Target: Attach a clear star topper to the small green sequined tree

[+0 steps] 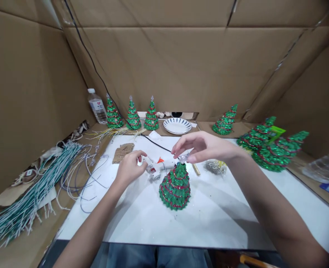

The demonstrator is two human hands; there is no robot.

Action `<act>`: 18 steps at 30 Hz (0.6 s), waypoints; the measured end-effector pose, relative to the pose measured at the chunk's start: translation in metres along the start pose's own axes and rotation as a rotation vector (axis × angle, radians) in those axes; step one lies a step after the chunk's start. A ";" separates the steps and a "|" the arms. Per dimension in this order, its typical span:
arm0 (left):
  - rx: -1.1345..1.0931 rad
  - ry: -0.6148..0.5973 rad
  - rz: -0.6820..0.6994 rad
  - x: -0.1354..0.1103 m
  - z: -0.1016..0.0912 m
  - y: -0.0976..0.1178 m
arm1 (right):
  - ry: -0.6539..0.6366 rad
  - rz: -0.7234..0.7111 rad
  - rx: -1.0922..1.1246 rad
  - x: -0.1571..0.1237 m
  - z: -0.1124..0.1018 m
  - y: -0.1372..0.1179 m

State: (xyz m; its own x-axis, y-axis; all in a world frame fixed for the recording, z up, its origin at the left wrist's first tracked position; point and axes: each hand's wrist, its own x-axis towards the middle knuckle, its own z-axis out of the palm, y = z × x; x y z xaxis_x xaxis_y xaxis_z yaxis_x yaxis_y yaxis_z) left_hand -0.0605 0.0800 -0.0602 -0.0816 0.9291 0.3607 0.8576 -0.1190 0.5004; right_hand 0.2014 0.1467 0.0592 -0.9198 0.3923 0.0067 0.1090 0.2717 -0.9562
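Note:
A small green tinsel tree (175, 188) with red trim stands on the white board (214, 219) in front of me. My right hand (202, 147) hovers over its tip, fingers pinched on a small clear piece (183, 158). My left hand (129, 166) is closed around the handle of a white glue gun (156, 168), whose nozzle points right toward the treetop.
Three finished trees (133, 116) line the back left beside a water bottle (97, 107). A white plate (177, 125) sits behind, more trees (270, 147) lie at the right. Green-white wire bundles (27, 201) cover the left. A black cord (153, 141) runs to the gun.

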 end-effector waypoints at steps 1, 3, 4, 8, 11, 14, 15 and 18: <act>-0.007 0.023 -0.009 0.001 -0.002 -0.001 | -0.028 -0.033 0.046 0.001 -0.005 0.003; -0.028 0.062 -0.018 0.003 -0.004 -0.003 | -0.043 -0.095 0.114 0.005 -0.015 0.014; -0.042 0.077 -0.018 0.004 -0.005 -0.004 | -0.020 -0.109 0.101 0.009 -0.019 0.021; -0.096 0.111 0.005 0.003 -0.004 -0.003 | 0.091 -0.081 -0.272 0.028 -0.027 0.057; -0.119 0.125 0.019 0.001 -0.004 0.000 | 0.065 -0.060 -0.434 0.045 -0.022 0.083; -0.129 0.136 0.027 0.000 -0.005 0.002 | -0.017 -0.079 -0.596 0.060 -0.013 0.102; -0.131 0.136 0.032 0.000 -0.005 0.002 | -0.054 -0.095 -0.641 0.064 -0.011 0.106; -0.130 0.133 0.051 0.000 -0.004 0.003 | -0.167 -0.172 -0.749 0.076 -0.006 0.113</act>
State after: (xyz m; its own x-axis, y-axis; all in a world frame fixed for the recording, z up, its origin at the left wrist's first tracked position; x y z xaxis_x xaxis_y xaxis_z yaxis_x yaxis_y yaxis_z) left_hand -0.0602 0.0782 -0.0555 -0.1134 0.8672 0.4849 0.7904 -0.2170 0.5729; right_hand 0.1461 0.2129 -0.0463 -0.9848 0.1698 0.0358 0.1303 0.8599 -0.4935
